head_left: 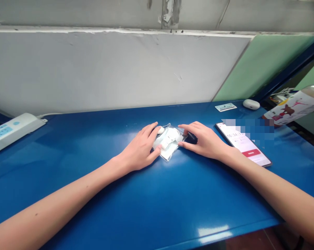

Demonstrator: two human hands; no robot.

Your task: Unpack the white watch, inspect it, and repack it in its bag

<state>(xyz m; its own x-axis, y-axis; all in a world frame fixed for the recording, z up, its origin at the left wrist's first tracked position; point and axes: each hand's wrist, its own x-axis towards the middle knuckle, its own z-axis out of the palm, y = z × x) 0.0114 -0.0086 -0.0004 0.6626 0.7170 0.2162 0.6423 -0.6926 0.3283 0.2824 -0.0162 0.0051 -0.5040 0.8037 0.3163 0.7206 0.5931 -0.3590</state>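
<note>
A small clear plastic bag (169, 142) with white contents lies on the blue tabletop between my hands. What the white pieces are I cannot make out. My left hand (143, 147) rests at the bag's left edge, fingers stretched out and thumb apart, near a small rounded white piece (160, 130). On the other side, my right hand (205, 140) has its thumb and forefinger spread at the bag's right edge. A dark shape (191, 137) shows beneath the right hand; its kind is unclear.
A phone (250, 147) with a running timer lies right of my right hand. Behind it are a card (226, 107), a white earbud case (251, 104) and a tilted labelled bottle (295, 106). A white power strip (13, 130) sits at far left. A wall (107, 69) closes off the back.
</note>
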